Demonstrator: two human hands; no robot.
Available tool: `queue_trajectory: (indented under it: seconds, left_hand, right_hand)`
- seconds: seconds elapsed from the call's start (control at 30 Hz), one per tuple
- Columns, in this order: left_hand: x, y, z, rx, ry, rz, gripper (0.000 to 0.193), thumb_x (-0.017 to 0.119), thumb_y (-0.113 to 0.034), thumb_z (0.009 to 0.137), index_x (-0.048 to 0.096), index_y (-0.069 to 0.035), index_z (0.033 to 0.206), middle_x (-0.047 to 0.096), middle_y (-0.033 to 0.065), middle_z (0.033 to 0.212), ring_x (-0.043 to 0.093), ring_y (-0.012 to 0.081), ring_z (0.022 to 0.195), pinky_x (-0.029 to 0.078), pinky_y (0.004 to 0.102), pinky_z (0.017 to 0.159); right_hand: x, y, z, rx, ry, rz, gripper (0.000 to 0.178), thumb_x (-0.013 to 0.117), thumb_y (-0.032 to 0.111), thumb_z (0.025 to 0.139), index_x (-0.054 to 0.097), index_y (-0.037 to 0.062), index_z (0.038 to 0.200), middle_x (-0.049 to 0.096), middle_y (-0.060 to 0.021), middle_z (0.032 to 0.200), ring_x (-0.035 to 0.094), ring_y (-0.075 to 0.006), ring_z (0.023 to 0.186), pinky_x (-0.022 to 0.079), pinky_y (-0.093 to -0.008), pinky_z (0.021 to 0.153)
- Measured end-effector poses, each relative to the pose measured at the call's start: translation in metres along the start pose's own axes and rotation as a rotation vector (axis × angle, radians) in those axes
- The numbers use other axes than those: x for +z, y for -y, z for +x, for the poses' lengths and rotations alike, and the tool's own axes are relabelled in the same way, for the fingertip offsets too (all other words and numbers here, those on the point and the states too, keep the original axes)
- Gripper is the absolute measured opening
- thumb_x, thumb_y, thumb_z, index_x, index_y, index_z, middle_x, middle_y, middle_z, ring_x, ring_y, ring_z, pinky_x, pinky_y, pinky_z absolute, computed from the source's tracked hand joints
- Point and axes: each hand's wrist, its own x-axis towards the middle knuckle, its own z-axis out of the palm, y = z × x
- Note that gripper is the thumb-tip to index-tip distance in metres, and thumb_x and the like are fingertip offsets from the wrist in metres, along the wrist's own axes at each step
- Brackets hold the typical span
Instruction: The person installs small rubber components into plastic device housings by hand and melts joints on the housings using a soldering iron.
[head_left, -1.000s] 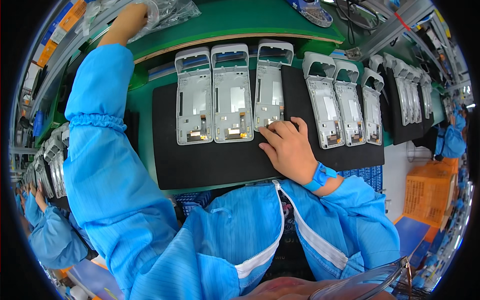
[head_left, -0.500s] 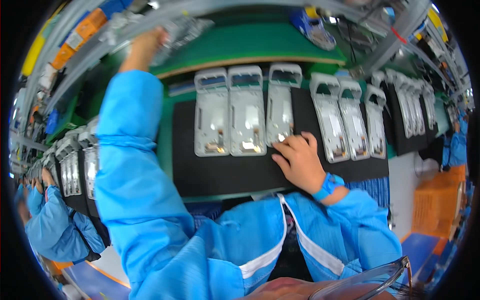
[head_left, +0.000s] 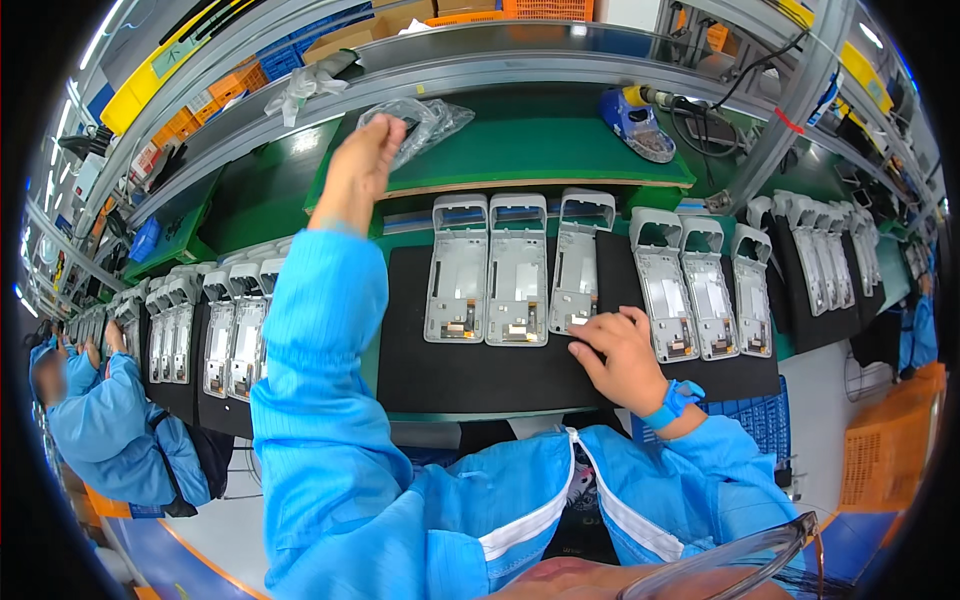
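My left hand (head_left: 366,160) is raised over the green shelf, its fingers drawn together beside a crumpled clear plastic bag (head_left: 432,124). What those fingers hold, if anything, is too small to make out. Three pale grey plastic housings with a handle-like loop at the top lie side by side on a black mat (head_left: 470,378): a left one (head_left: 457,275), a middle one (head_left: 517,275) and a right one (head_left: 575,270). Small boards and a brownish ribbon show at their lower ends. My right hand (head_left: 625,358), fingers apart, rests its fingertips at the right housing's lower end.
More such housings (head_left: 708,285) lie to the right on the mat. A blue soldering-iron stand (head_left: 640,125) with a yellow-handled iron sits on the shelf (head_left: 530,150). Metal rails (head_left: 500,70) cross above. A co-worker (head_left: 110,430) sits at left; an orange crate (head_left: 890,440) stands at right.
The view has tilted, so the bench appears lower. My left hand has drawn back toward me from over the plastic bag, its fingers now together. My right hand stays at the same housing.
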Motion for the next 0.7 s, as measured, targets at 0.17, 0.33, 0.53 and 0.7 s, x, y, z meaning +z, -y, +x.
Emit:
queue_trajectory:
  seconds: [0.17, 0.33, 0.53, 0.7]
  left_hand:
    - [0.023, 0.047, -0.140, -0.380, 0.323, -0.108, 0.024, 0.047, -0.013, 0.088, 0.050, 0.003, 0.106, 0.058, 0.0057, 0.092, 0.057, 0.0057, 0.075, 0.049, 0.0131, 0.065]
    - [0.003, 0.083, -0.242, -0.502, 0.365, -0.224, 0.033, 0.048, -0.014, 0.088, 0.043, 0.001, 0.116, 0.054, 0.0035, 0.090, 0.049, 0.0069, 0.069, 0.043, 0.0181, 0.065]
    - [-0.037, 0.098, -0.263, -0.370, 0.356, -0.144, 0.032, 0.053, -0.010, 0.085, 0.040, -0.001, 0.113, 0.058, 0.0086, 0.086, 0.055, 0.0106, 0.070, 0.047, 0.0229, 0.062]
    - [-0.053, 0.101, -0.265, -0.275, 0.380, -0.064, 0.033, 0.055, -0.009, 0.084, 0.040, 0.000, 0.112, 0.060, 0.0125, 0.087, 0.060, 0.0155, 0.075, 0.050, 0.0252, 0.066]
  right_hand:
    - [-0.018, 0.012, 0.023, 0.029, -0.175, 0.249, 0.014, 0.059, 0.014, 0.076, 0.063, 0.0062, 0.087, 0.059, -0.0068, 0.079, 0.054, -0.0222, 0.078, 0.035, -0.0334, 0.079]
    - [-0.001, 0.029, 0.024, 0.118, 0.018, 0.636, 0.014, 0.061, 0.012, 0.076, 0.063, 0.0044, 0.088, 0.059, -0.0070, 0.080, 0.055, -0.0192, 0.074, 0.042, -0.0280, 0.068]
    - [0.023, 0.041, 0.018, 0.317, 0.260, 0.894, 0.017, 0.065, 0.013, 0.075, 0.064, 0.0035, 0.089, 0.056, -0.0062, 0.081, 0.055, -0.0144, 0.075, 0.044, -0.0246, 0.065]
    - [0.029, 0.052, 0.026, 0.181, 0.334, 0.762, 0.016, 0.065, 0.013, 0.073, 0.065, 0.0051, 0.088, 0.056, -0.0054, 0.081, 0.055, -0.0172, 0.076, 0.044, -0.0269, 0.065]
